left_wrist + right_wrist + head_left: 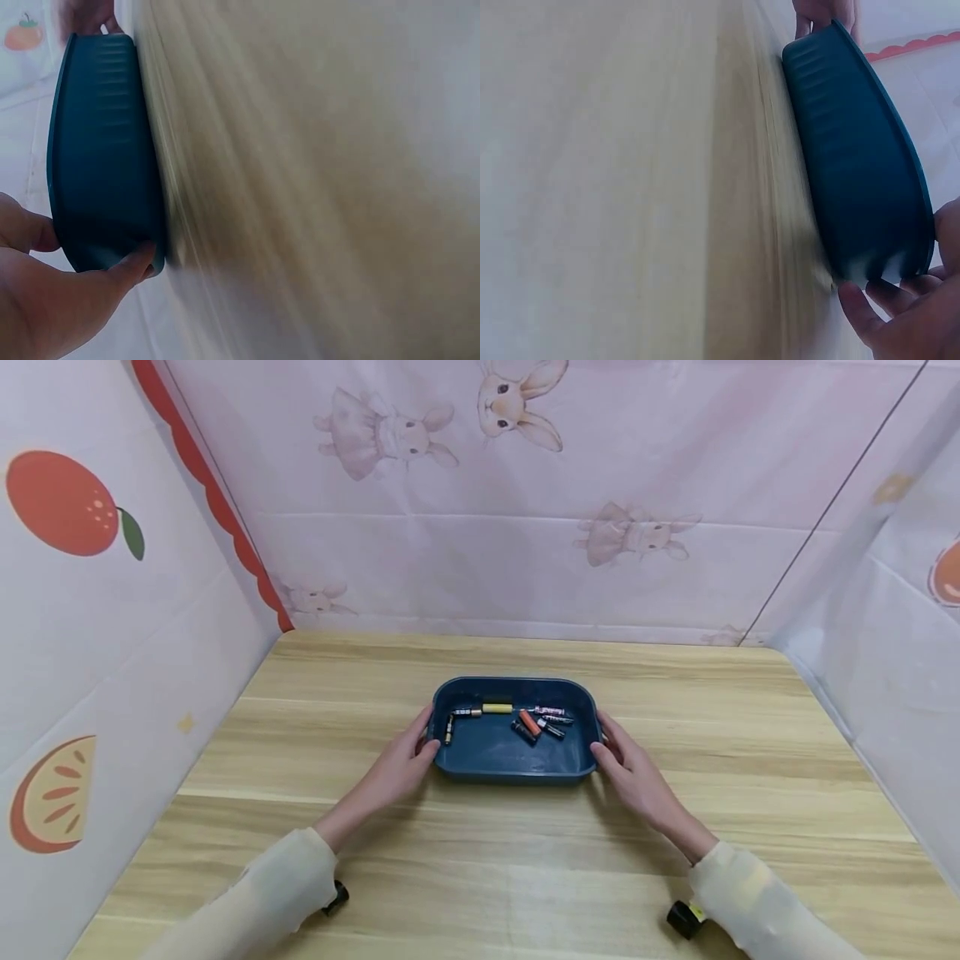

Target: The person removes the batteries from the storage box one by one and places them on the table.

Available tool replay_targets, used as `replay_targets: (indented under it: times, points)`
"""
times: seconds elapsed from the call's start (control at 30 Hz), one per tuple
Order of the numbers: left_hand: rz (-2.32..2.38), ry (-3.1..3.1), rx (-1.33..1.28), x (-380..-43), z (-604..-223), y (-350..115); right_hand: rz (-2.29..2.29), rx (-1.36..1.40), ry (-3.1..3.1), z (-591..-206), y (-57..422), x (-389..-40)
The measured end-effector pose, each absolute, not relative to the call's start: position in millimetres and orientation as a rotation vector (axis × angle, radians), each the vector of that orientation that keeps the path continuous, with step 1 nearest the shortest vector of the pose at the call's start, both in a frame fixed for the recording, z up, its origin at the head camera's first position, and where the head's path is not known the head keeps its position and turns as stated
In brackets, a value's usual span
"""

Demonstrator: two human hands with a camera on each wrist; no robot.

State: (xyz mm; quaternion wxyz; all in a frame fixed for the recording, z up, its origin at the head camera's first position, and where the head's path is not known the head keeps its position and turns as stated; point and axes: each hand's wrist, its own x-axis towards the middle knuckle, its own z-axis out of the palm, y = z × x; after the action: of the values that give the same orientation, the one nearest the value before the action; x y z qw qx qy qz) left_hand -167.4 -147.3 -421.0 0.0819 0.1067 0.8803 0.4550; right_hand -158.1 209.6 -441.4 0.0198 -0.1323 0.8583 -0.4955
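A dark blue rectangular tray (487,758) with rounded corners sits between both hands. My left hand (405,766) grips its left end, thumb at the near rim corner. At the opposite end my right hand (636,777) holds on in the same way. Inside lie several batteries: a yellow one (497,708) along the far wall, an orange one (529,723) among dark ones right of middle, and a black-and-gold one (449,729) near the left wall. In the left wrist view, fingers reach under the tray's end (105,150); the right wrist view shows fingertips curled at its lower edge (862,172).
The tray is over a light wood-grain table (487,877), toward its far side. A curtain with printed rabbits (517,568) rises behind the table. Fruit-printed sheets (112,635) hang at both sides. Small black devices (337,898) show beneath both sleeves.
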Motion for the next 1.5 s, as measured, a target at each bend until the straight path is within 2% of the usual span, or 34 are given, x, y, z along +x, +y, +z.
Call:
replay_targets:
  times: [0.8,1.5]
  points:
    - [1.379,2.591,0.27,-111,-421,-161,-1.606,-0.45,2.597,-438,201,-102]
    - [1.412,2.562,0.216,-72,-419,-188,-1.681,-0.468,2.45,-436,179,-74]
